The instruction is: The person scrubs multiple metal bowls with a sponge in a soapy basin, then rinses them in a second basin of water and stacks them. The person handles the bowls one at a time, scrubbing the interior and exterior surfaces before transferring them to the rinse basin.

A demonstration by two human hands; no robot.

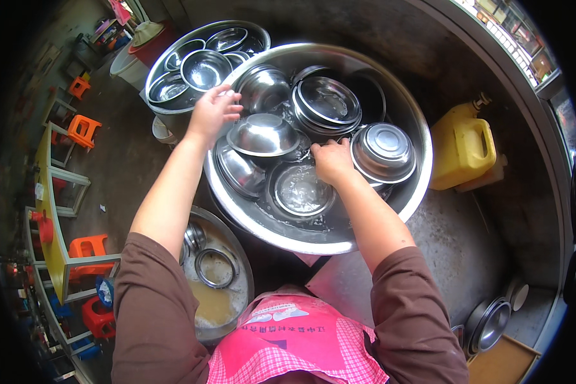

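Note:
Before me stands a large round metal basin (312,247) holding water and many stainless steel bowls. My left hand (214,111) is raised over its left rim, fingers apart, holding nothing. My right hand (332,158) reaches in at the middle; its fingertips are partly hidden among the bowls, so whether they grip one is unclear. Just left of it an upturned steel bowl (263,134) lies tilted, and on its right is another upturned bowl (383,152). A bowl with water (303,189) sits below the hand, and stacked bowls (327,102) stand above it.
A second metal basin (149,103) with bowls adjoins at the upper left. Lower left, a basin of cloudy, foamy water (213,302) holds more bowls. A yellow plastic jug (463,149) stands at the right, stacked bowls (489,326) at the lower right, and orange stools (84,130) at the left.

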